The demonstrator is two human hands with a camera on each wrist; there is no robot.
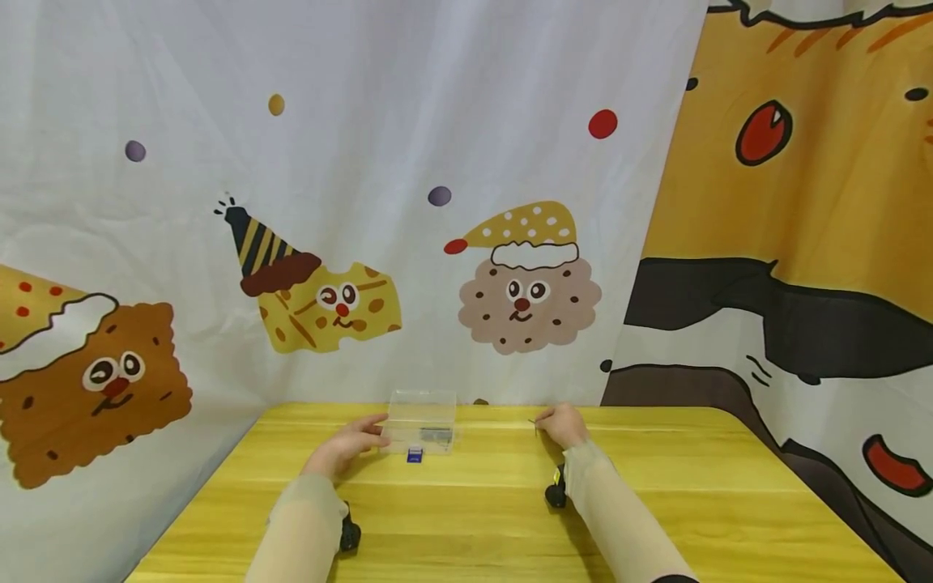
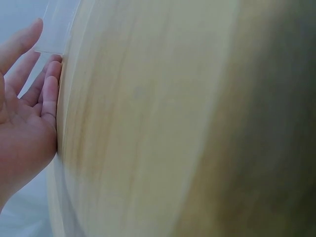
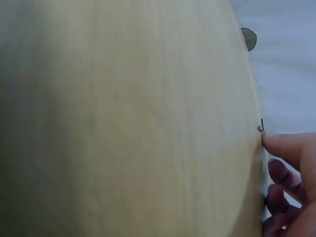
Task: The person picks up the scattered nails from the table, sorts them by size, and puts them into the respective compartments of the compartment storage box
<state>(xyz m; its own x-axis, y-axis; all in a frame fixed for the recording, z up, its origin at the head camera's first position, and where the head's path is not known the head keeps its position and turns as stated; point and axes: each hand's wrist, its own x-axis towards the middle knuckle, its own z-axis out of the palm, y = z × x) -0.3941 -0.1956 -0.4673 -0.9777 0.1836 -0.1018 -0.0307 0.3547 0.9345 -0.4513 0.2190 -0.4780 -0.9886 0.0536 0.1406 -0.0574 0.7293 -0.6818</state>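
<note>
A clear plastic box [image 1: 420, 417] with its lid raised stands near the far edge of the table. Small grey pieces [image 1: 436, 436] lie inside it, too small to make out, and a blue label [image 1: 415, 455] shows at its front. My left hand [image 1: 351, 443] is at the box's left side, fingers extended and thumb apart; the left wrist view shows the hand [image 2: 29, 108] beside a clear edge [image 2: 54, 29]. Right of the box, my right hand [image 1: 564, 424] pinches a small, thin, dark metal piece [image 3: 261, 126] between thumb and fingers. Its exact kind is unclear.
The wooden table [image 1: 466, 518] reaches back to a white curtain [image 1: 364, 97] printed with cartoon snacks. A yellow and dark patterned cloth [image 1: 802, 202] hangs at the right. Black wrist cameras [image 1: 556, 490] are worn on both forearms.
</note>
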